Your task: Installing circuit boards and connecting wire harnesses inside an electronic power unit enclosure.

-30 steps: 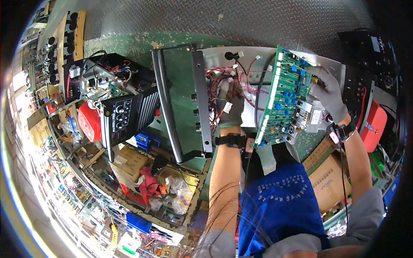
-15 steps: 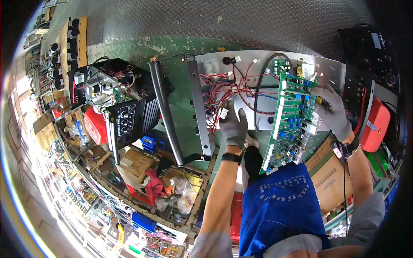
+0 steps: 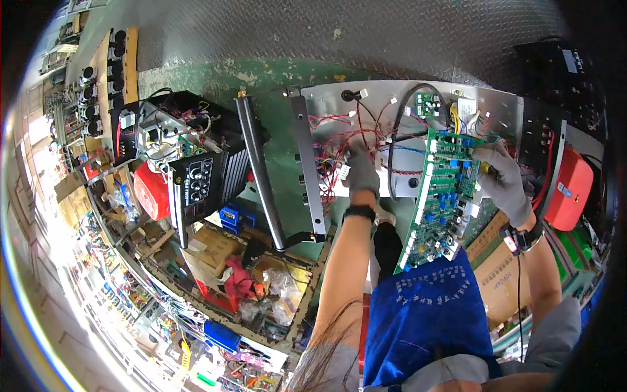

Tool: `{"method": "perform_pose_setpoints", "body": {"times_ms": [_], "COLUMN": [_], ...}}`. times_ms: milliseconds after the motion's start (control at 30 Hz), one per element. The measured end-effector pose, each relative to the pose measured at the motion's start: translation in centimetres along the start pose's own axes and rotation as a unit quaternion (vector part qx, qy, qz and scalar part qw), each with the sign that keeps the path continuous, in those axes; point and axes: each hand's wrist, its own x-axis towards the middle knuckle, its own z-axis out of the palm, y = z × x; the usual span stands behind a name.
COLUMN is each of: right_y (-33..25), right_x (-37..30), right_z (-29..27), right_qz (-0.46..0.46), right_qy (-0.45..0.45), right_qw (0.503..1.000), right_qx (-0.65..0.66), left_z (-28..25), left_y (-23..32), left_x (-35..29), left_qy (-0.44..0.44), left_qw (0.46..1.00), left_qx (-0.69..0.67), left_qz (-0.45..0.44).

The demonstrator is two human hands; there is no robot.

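My right hand, in a grey glove, is closed on the right edge of a long green circuit board. The board tilts up over an open metal chassis, its near end close to my blue apron. My left hand, also gloved, reaches into a tangle of red wires in the chassis. Its fingers are blurred and partly hidden among them. A white connector hangs beside that hand. Behind the large board is a small green board.
A black bar handle stands along the chassis's left side. Farther left is an opened black amplifier unit. A red case and a cardboard box are at the right. A black cable loops over the chassis.
My left hand has moved up and slightly right, deeper into the red wires. The circuit board's far end has dropped a little, showing yellow wires behind it. My right hand keeps its hold.
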Motion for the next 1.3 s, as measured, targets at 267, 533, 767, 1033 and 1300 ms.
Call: {"method": "perform_pose_setpoints", "body": {"times_ms": [267,533,767,1033,1300], "right_y": [-2.0,-2.2,-3.5,-3.7,3.4], "right_x": [-1.7,-2.5,-3.5,-0.9,3.3], "right_z": [-0.7,0.5,-1.2,-9.2,-10.5], "right_qz": [0.039,-0.017,-0.003,0.021,0.097], "right_qy": [0.002,0.012,0.022,0.009,-0.087], "right_qw": [0.999,1.000,0.993,0.936,0.908], "right_qx": [0.001,-0.021,-0.117,-0.350,-0.399], "left_z": [9.2,13.1,15.1,7.0,3.0], "left_y": [-15.8,-25.7,-16.6,-8.8,-8.4], "left_x": [-10.1,-10.0,-14.4,-21.4,-16.6], "left_qy": [0.016,0.007,-0.071,-0.073,0.197], "left_qw": [0.968,0.992,0.967,0.968,0.903], "left_qx": [0.249,0.120,-0.066,0.016,0.144], "left_qz": [0.032,-0.039,0.237,0.238,0.354]}}
